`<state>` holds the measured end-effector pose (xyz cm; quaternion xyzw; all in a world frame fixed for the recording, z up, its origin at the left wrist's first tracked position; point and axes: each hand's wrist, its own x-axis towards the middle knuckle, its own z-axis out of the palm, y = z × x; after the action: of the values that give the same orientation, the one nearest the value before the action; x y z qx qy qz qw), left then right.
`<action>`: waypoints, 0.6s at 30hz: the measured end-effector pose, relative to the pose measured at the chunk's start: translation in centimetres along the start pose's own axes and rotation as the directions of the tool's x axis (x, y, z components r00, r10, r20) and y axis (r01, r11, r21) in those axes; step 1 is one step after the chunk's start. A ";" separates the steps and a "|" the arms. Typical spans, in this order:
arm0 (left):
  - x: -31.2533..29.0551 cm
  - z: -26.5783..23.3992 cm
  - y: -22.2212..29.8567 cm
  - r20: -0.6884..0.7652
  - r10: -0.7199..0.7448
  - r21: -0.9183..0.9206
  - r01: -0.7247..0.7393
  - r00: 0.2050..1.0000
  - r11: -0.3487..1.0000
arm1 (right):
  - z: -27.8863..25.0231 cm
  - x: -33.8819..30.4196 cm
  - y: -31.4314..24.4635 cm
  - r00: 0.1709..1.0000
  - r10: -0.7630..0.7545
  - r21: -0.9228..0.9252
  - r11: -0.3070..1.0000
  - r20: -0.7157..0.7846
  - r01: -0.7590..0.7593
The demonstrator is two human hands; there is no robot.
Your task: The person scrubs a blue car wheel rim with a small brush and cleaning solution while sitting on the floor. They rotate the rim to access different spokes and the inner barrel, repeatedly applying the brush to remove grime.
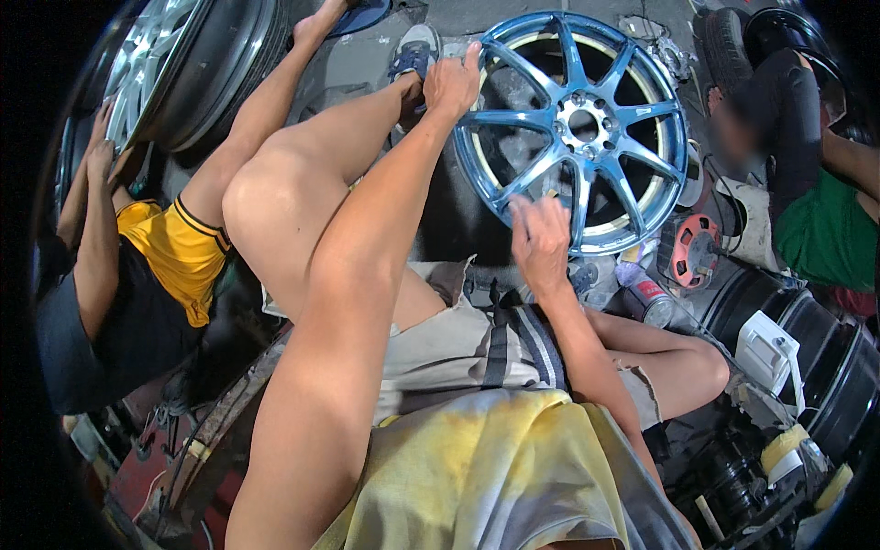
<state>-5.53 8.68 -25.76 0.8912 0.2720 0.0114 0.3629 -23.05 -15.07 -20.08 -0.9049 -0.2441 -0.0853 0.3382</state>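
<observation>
A blue alloy wheel rim [636,112] with several spokes and a bare silver hub stands before me, its face towards me. At its upper left edge is my left hand [449,86], thumb along the lip and fingers curled round the edge. My right hand [544,240] is at the lower spokes, its fingers bent and slightly blurred. A small yellowish bit shows at those fingertips; what they hold, if anything, is too small to make out. Dark ground and a pale inner ring show between the spokes.
Right of the rim are a red cable reel [694,251], a can [648,302] and a white plastic device [768,354] on black wheel barrels [830,362]. A person in green [830,229] sits at right. At left another person in yellow shorts [179,252] handles a silver wheel [151,69].
</observation>
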 end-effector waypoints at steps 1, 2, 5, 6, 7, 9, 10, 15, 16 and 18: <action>0.0 0.0 0.0 0.014 -0.009 0.018 0.009 1.000 1.000 | 0.0 0.0 0.0 0.997 0.081 -0.024 0.996 0.003 -0.081; -0.1 0.0 0.0 0.015 -0.012 0.019 0.012 1.000 1.000 | 0.1 -0.1 0.1 1.000 -0.007 -0.006 1.000 -0.005 0.007; 0.0 0.1 -0.1 0.000 -0.007 -0.013 0.007 1.000 1.000 | 0.3 -0.3 0.3 0.991 -0.134 0.027 0.991 0.008 0.134; 0.0 0.1 -0.1 0.008 -0.002 -0.005 0.002 1.000 1.000 | 0.3 -0.3 0.4 0.996 -0.082 0.013 0.997 0.044 0.082; 0.0 0.1 0.0 0.004 0.003 0.001 -0.003 1.000 1.000 | 0.2 -0.4 0.5 0.995 -0.093 0.013 0.996 0.047 0.093; 0.0 0.1 0.0 0.009 -0.018 0.004 0.018 1.000 1.000 | -0.1 -0.5 0.6 0.993 -0.071 -0.011 0.997 0.093 0.073; 0.0 0.1 0.0 0.016 -0.016 0.006 0.016 1.000 1.000 | -0.4 -0.5 0.8 0.992 -0.107 0.004 0.994 0.073 0.107; 0.2 0.2 0.0 0.003 0.005 0.005 -0.005 1.000 1.000 | -1.3 0.1 0.7 0.978 -0.200 0.009 0.980 0.061 0.199; 0.1 0.2 -0.1 -0.004 0.000 0.003 0.000 1.000 1.000 | -1.2 0.4 0.6 0.972 -0.181 -0.004 0.983 0.150 0.184; 0.1 0.2 -0.1 -0.002 0.000 0.005 0.000 1.000 1.000 | -1.0 0.8 0.2 0.962 -0.206 0.015 0.978 0.178 0.207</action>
<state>-5.43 8.63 -25.96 0.8921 0.2724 0.0116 0.3603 -22.29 -15.54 -19.18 -0.8791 -0.3663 -0.0391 0.3024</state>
